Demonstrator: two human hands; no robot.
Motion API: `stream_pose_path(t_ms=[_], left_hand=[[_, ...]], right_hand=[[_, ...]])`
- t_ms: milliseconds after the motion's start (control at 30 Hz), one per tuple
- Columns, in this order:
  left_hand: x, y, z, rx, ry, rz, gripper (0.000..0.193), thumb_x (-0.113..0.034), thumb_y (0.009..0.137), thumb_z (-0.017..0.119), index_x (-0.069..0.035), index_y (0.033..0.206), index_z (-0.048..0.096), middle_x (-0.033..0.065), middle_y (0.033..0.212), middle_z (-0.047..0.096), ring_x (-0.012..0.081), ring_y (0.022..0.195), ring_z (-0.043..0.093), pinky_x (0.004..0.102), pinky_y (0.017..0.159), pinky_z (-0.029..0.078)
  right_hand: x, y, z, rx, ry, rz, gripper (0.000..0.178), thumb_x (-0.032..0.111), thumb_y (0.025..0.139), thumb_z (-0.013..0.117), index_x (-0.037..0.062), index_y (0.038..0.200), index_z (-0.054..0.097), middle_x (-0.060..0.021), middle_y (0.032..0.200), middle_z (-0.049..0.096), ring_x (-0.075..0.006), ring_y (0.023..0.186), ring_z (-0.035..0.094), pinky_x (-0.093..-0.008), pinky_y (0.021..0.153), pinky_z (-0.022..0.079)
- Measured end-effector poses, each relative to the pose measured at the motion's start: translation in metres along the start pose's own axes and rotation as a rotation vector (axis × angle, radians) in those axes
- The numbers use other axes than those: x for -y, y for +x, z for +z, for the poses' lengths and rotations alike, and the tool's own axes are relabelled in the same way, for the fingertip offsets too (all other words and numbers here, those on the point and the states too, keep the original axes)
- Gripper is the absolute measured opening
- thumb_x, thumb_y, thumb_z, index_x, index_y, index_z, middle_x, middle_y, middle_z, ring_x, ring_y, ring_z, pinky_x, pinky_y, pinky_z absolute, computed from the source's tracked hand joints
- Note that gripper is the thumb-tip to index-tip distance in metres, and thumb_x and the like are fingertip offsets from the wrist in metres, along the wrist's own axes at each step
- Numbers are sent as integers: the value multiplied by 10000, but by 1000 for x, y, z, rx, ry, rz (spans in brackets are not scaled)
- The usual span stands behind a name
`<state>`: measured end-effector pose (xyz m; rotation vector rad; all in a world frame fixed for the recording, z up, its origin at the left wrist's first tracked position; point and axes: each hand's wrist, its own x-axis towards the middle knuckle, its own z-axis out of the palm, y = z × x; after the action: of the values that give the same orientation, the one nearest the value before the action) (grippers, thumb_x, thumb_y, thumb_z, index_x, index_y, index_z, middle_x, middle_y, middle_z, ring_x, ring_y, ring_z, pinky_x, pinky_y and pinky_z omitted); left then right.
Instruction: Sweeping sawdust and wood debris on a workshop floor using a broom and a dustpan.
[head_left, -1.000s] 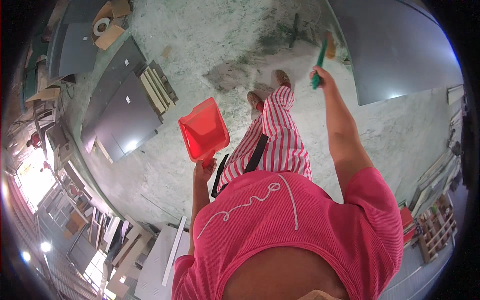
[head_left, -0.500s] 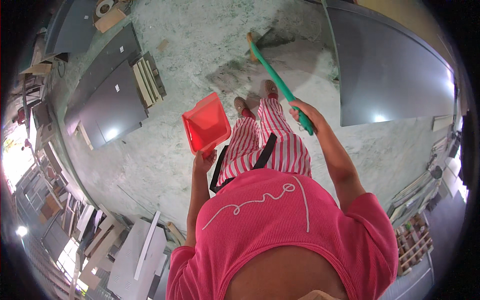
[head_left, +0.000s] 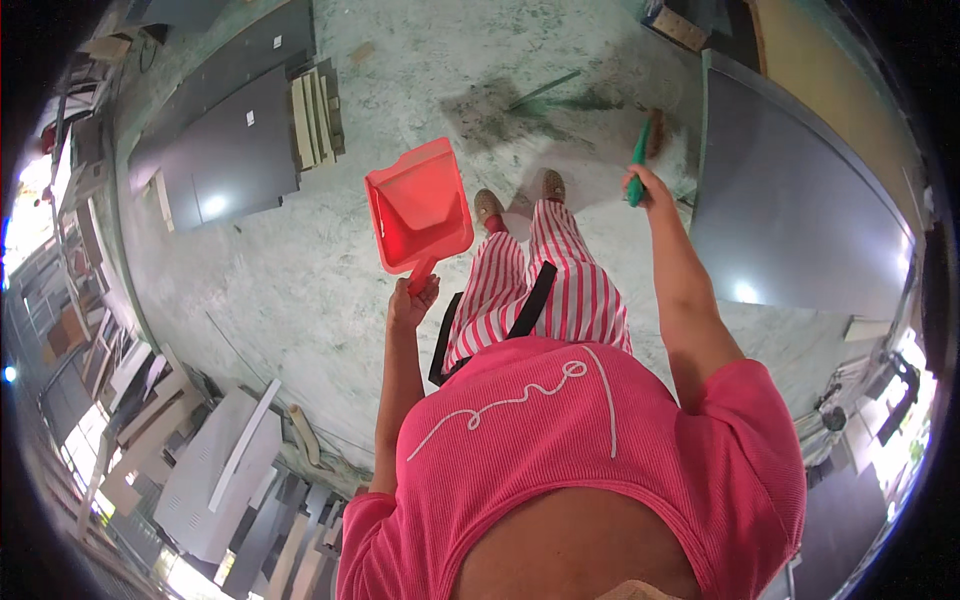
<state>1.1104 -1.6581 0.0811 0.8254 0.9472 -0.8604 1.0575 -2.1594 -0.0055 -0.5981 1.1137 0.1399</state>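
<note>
My left hand (head_left: pixel 414 298) is closed around the short handle of a red dustpan (head_left: pixel 425 210), held up off to the left of my legs with its wide mouth pointing away from me. Out to the right, my right hand (head_left: pixel 650 186) grips the green handle of a brush (head_left: pixel 640 150). The brush's brown bristles (head_left: pixel 655 133) point down at the floor close to the edge of a dark panel. Its handle looks foreshortened, and whether the bristles touch the floor I cannot tell.
A large dark panel (head_left: pixel 790 200) stands at the right. More grey panels (head_left: pixel 220 150) and stacked light strips (head_left: pixel 313 118) lie at the left. A thin strip (head_left: pixel 543 90) lies on the dusty concrete floor (head_left: pixel 420 60) ahead. White sheet metal (head_left: pixel 225 470) and scrap pieces crowd the lower left.
My right hand has swung the brush out and to the right, toward the dark panel. The dustpan has moved slightly away from me. My view has turned a little.
</note>
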Motion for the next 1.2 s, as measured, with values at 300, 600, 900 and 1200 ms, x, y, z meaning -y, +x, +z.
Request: stream_pose_path(t_ms=[300,600,900,1200], left_hand=[[33,-26,-76,-209,-114,9,340,-198,734,339,33,971,416,169,844,523,283,783,529,379,722,423],[34,-17,-113,-162,-167,-10,352,-221,726,327,28,960,414,184,802,521,273,732,536,376,661,442],[-7,19,-84,-79,-24,27,435,-362,780,344,20,966,440,154,810,535,262,761,538,357,679,437],[-34,15,-79,-34,160,-7,400,-299,786,307,39,962,428,162,789,536,259,736,540,352,636,449]], right_hand=[[-81,3,124,14,-541,144,207,148,690,521,81,792,353,-44,494,414,-145,396,436,-272,350,379],[-60,-102,122,474,-450,282,230,152,726,485,132,906,344,-8,506,373,-53,378,358,-174,318,300],[-70,-165,30,1,-228,185,236,149,721,505,145,878,329,-24,586,395,-46,432,386,-147,363,338],[-98,-101,-14,6,261,177,166,169,727,487,48,680,384,-35,513,408,-100,421,418,-206,371,345]])
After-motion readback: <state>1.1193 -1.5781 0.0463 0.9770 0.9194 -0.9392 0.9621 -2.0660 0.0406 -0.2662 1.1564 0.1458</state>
